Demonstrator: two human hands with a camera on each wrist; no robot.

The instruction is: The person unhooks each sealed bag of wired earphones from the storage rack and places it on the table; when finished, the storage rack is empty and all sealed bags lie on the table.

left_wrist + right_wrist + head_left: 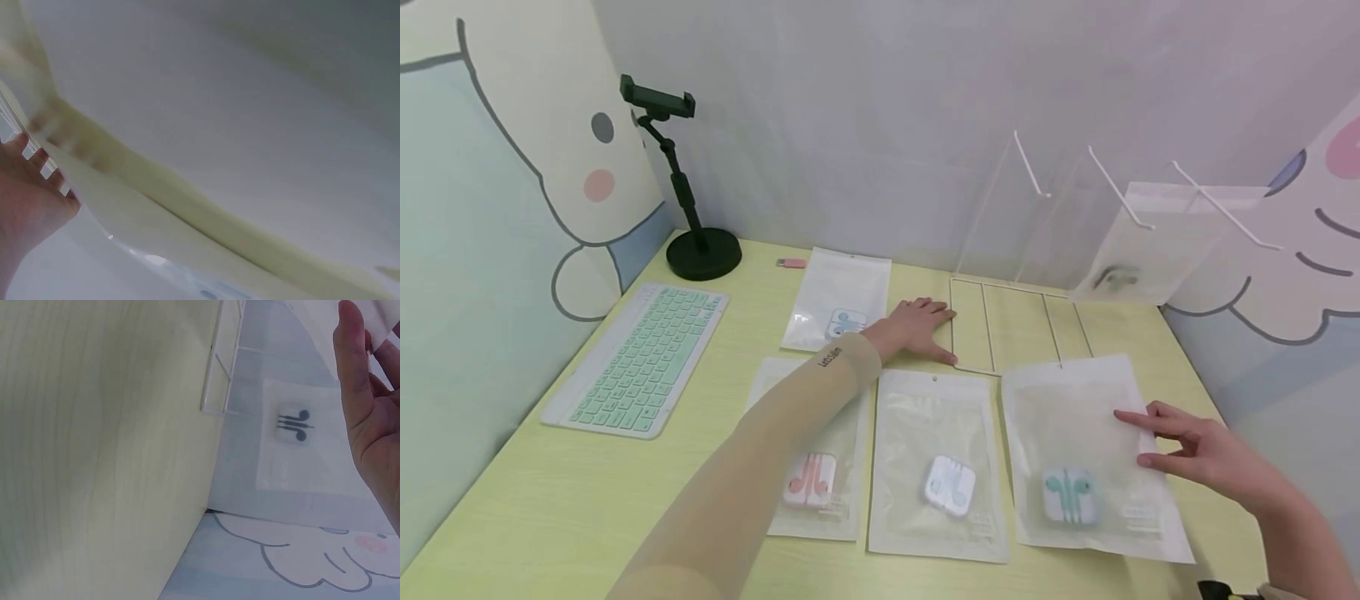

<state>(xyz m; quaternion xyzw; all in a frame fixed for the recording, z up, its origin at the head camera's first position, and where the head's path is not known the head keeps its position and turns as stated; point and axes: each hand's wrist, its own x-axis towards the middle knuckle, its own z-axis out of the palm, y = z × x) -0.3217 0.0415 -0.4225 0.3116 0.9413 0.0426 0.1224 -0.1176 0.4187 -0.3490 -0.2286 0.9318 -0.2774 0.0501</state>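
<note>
My right hand [1202, 450] pinches the right edge of a white translucent zip bag [1075, 417] between thumb and fingers. A boxed pair of teal earphones [1070, 496] shows inside it, and the bag looks slightly raised at the right. In the right wrist view, thumb and fingers stand on either side of the white bag. Across the table, my left hand [919, 327] lies with fingers spread at the left edge of the white wire rack [988, 327]. One similar bag [1157, 242] with dark earphones hangs from the rack's right hook.
A bag with white earphones [936, 433] lies mid-table. The left forearm partly covers a bag with pink earphones [842, 508]. Behind is a bag with blue earphones [846, 283]. A mint keyboard [640, 358], black phone stand [703, 252] and pink USB stick [791, 262] sit left.
</note>
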